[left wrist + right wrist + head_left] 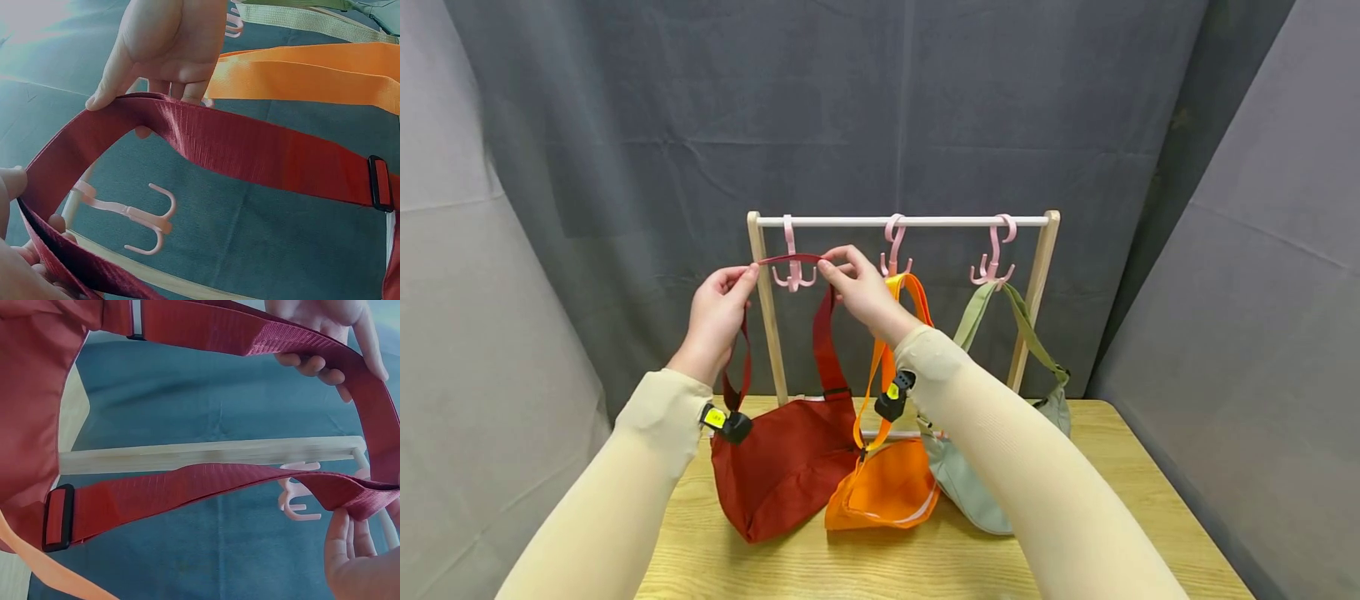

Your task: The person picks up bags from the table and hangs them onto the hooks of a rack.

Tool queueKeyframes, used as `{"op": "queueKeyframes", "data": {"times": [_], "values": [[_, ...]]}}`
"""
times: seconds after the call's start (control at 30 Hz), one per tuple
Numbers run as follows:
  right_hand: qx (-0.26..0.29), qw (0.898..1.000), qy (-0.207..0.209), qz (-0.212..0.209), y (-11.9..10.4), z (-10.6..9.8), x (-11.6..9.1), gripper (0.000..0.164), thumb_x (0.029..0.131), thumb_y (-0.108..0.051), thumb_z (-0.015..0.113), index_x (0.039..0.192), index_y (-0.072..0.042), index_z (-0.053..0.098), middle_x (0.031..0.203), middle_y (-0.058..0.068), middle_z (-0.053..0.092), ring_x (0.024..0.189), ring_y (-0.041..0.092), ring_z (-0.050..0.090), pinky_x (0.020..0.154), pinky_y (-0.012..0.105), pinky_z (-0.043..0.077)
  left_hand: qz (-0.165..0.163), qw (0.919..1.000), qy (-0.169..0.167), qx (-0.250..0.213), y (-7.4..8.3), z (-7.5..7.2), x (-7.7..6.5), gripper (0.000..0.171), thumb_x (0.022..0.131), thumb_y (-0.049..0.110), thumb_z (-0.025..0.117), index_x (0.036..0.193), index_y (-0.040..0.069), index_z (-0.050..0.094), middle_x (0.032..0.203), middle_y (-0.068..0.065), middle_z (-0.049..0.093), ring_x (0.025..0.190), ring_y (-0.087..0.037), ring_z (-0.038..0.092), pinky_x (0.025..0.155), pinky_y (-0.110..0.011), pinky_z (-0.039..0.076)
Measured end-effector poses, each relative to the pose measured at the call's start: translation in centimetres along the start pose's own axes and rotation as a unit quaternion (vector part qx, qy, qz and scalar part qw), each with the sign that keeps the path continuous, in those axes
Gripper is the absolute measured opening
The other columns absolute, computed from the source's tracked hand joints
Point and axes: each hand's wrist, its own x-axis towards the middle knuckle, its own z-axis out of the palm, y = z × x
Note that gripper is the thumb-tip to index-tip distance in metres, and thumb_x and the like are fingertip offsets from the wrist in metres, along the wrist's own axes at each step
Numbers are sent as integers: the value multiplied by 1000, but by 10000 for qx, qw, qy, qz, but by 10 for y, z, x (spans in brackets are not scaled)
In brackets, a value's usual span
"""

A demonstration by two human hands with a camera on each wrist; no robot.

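Note:
Both hands hold up the strap (823, 342) of a dark red shoulder bag (782, 471), whose body sits on the wooden table. My left hand (717, 312) pinches the strap between thumb and fingers, at the left of the raised loop. On the other side of that loop, my right hand (863, 287) grips it, thumb on top and fingers beneath, as the left wrist view shows. Between the hands, the strap crosses in front of the left pink hook (793, 279). A black slider buckle (380, 182) shows on the strap near the bag.
A wooden-legged rack with a white rod (951, 222) carries several pink hooks. An orange bag (887, 487) has its strap up at the middle hook (892, 242). A pale green bag (973, 492) hangs by its strap from the right hook (992, 258). Grey curtains surround the table (1150, 517).

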Motion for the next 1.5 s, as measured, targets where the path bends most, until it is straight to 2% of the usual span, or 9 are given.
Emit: {"op": "queueKeyframes", "data": {"times": [0.17, 0.33, 0.57, 0.77, 0.9, 1.17, 1.33, 1.5], "values": [[66, 9999, 16, 150, 4, 2, 0, 28, 103, -35, 64, 125, -17, 60, 109, 8, 64, 97, 21, 60, 87, 32, 51, -94, 9999, 85, 29, -4, 3, 3, 44, 103, 33, 62, 132, 0, 60, 95, 9, 57, 83, -7, 52, 83, -27, 44], [47, 9999, 18, 93, 8, 5, 1, 27, 102, -33, 66, 122, -16, 60, 107, 9, 64, 88, 19, 57, 79, 28, 48, -198, 9996, 79, 164, -6, 2, 4, 47, 103, 35, 62, 134, 0, 60, 98, 6, 56, 83, -8, 52, 83, -26, 44], [-1, 10000, 73, 65, 16, 6, 2, 27, 101, -31, 68, 120, -14, 58, 116, 22, 64, 82, 21, 55, 82, 39, 48, -345, 9990, 110, 244, -12, 4, 7, 45, 103, 36, 63, 130, 0, 61, 94, 6, 57, 82, -8, 52, 77, -22, 43], [-108, 9998, 130, 142, 22, 8, 5, 28, 100, -32, 69, 120, -14, 59, 108, 13, 64, 83, 19, 56, 77, 31, 48, -425, 9987, 173, 235, -18, 6, 11, 42, 103, 35, 63, 126, 0, 62, 91, 7, 56, 81, -8, 51, 76, -22, 42], [-165, 9997, 128, 153, 24, 8, 5, 29, 101, -33, 68, 120, -14, 59, 108, 15, 64, 83, 19, 56, 77, 30, 48, -484, 9983, 165, 276, -21, 8, 12, 44, 103, 36, 63, 128, 0, 61, 92, 6, 55, 81, -9, 51, 76, -23, 41], [-199, 9996, 101, 173, 29, 9, 6, 29, 100, -34, 68, 120, -14, 59, 107, 14, 64, 83, 20, 56, 79, 35, 49, -542, 9981, 60, 276, -26, 8, 13, 48, 103, 38, 62, 132, -1, 60, 111, -6, 58, 87, -10, 51, 81, -24, 42], [-215, 9995, 109, 186, 30, 9, 6, 29, 100, -34, 69, 119, -15, 59, 107, 14, 64, 82, 19, 56, 76, 31, 48, -520, 9983, 48, 254, -28, 9, 15, 47, 104, 36, 61, 134, 0, 59, 117, -11, 59, 91, -13, 52, 81, -23, 42], [-155, 9998, 131, 88, 30, 12, 6, 28, 99, -32, 70, 118, -14, 59, 100, 10, 62, 79, 19, 55, 73, 30, 46, -354, 9991, 49, 210, -28, 10, 17, 46, 105, 33, 60, 136, 0, 56, 108, -4, 59, 87, -12, 54, 79, -21, 43]]}}
